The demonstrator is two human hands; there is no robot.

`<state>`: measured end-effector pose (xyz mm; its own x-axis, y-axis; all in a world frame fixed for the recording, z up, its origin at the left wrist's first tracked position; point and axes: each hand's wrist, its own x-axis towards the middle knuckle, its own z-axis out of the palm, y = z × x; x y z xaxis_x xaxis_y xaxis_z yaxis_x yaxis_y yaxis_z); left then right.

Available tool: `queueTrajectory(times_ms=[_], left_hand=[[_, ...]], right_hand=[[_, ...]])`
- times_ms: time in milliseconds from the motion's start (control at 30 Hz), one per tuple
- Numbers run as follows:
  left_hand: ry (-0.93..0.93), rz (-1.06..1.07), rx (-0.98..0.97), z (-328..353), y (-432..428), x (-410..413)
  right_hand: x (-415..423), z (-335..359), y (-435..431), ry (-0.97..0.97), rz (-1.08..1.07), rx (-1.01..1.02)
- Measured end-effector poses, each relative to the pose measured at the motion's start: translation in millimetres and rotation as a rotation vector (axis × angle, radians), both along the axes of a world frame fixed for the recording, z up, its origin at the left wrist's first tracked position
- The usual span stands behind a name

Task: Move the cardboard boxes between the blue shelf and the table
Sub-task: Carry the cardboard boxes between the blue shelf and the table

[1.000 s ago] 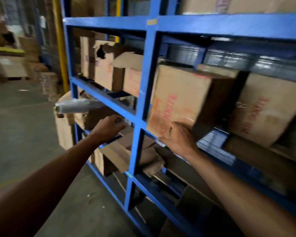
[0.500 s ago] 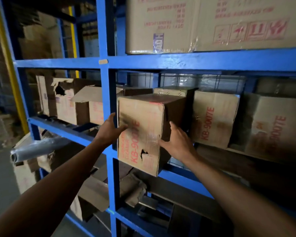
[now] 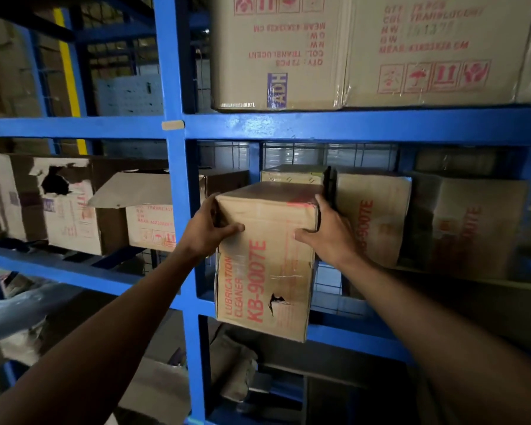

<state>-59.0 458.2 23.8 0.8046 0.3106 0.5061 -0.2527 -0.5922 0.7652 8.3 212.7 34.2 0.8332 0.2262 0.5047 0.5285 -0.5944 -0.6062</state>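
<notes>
Here the left hand (image 3: 207, 230) and right hand (image 3: 325, 234) clamp the KB-9007E box (image 3: 265, 268) — each grip pressed on a side.

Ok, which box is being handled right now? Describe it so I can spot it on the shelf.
Find the blue shelf, middle level, just right of the upright post. The box sticks out past the front beam, gripped near its top by the left hand and right hand. Unlike its KB-9007E neighbours further back, it has a small tear low on its front.
</notes>
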Motion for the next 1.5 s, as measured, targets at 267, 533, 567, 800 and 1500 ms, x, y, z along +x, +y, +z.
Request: queueTrajectory(times_ms=[267, 533, 567, 800, 1500], left_hand=[[-0.076, 0.024, 0.114, -18, -5, -52], [-0.057, 0.066, 0.1, -43, -19, -119], [-0.053, 0.063, 0.097, -48, -21, -127], [0.012, -0.198, -0.1, -71, -22, -166], [0.044, -0.265, -0.408, -54, -34, -153]], right_hand=[[-42, -13, -9, -0.015, -0.002, 0.051], [-110, -43, -21, -0.098, 0.016, 0.087], [-119, -49, -22, -0.109, 0.027, 0.099], [-159, -77, -24, -0.132, 0.043, 0.198], [-146, -27, -12, 0.278, 0.229, 0.384]])
